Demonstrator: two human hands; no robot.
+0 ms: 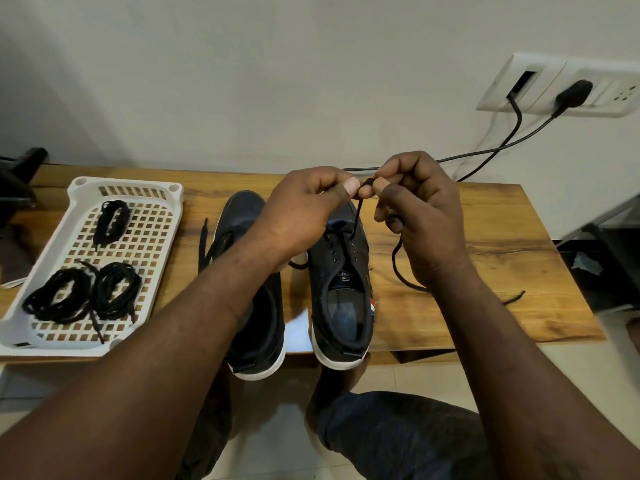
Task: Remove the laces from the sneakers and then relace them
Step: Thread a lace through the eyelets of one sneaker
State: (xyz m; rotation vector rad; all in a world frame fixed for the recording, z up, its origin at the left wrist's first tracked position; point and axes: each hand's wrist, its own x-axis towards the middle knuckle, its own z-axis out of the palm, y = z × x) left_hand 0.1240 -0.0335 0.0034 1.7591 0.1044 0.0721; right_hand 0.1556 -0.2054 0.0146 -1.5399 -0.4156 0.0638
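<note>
While both meet above the wooden bench, the left hand and right hand each pinch the black lace over a dark sneaker whose tongue shows an "S". A second sneaker stands beside it. Spare laces lie in a white tray. A socket sits on the pale wall.

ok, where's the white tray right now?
Head view, left side: the white tray sits at the left end of the wooden table, just left of the left sneaker, holding three bundles of black laces.
</note>
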